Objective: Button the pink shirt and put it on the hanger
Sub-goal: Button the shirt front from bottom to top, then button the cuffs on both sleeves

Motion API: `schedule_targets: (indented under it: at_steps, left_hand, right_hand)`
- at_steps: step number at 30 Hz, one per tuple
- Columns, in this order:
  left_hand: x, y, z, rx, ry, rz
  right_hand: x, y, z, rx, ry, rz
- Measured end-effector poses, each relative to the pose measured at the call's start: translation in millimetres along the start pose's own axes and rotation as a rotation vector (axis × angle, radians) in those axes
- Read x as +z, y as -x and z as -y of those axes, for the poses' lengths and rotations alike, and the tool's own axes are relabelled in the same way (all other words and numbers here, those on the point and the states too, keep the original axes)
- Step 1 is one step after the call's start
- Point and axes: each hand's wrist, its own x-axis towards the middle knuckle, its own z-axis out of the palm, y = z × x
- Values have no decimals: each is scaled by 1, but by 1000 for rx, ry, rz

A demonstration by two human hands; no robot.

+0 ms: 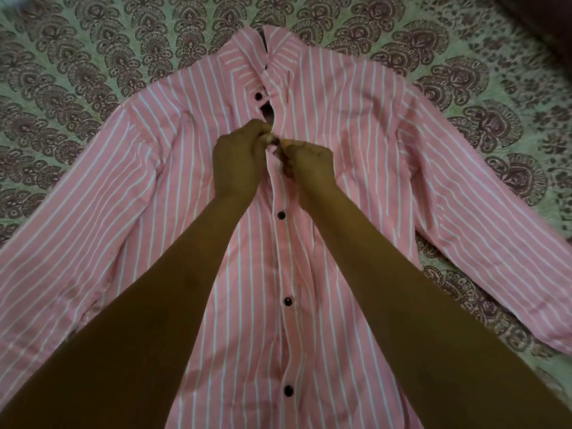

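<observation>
Underneath all, patterned cloth (93,57): pale green with a dark paisley print, reaches every edge of the view.
Pink shirt (356,119): white-striped, lies flat and front-up on the cloth, collar far, hem near, sleeves spread to both sides.
Left hand (236,162): on the placket at chest height, just left of the front opening.
Right hand (311,168): just right of the opening, meets the other hand at the fingertips.
Lower buttons (281,215): three dark ones in a line nearer than the hands; front closed along them.
Top button (258,96): beyond the hands, below the collar; front gapes between it and the hands.
Left fingers (261,128): curled together, clamped on the shirt's left front edge.
Right fingers (292,144): thumb and forefinger clamped on the opposite edge; shirt fabric runs between both sets of fingertips; the button there is too small to make out.
</observation>
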Motion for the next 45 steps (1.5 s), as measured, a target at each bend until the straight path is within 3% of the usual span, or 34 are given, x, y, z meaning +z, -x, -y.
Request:
schedule_targets:
  at_steps: [3,6,10,18,26,32,39,45]
  left_hand:
    - [-6,7,4,-190,102,-25]
    - [-15,23,-4,-258,121,-24]
    - [-22,58,-27,-322,194,-12]
    - [-38,152,-99,-325,257,167]
    - [-32,230,-193,-282,292,322]
    - [10,260,-253,-160,246,453]
    - [93,279,-310,-147,149,580]
    - [178,306,-356,-448,133,819]
  right_hand:
    - [-8,5,-8,-97,168,-6]
    - [-24,23,-11,-154,315,-3]
    - [-50,64,-19,-194,342,-41]
    - [-128,163,-29,-252,377,-151]
    - [-241,263,-18,-177,380,-353]
    - [-330,291,-21,-96,409,-508]
    - [-426,274,-24,-85,562,-569]
    - [-502,252,-31,-121,857,-474]
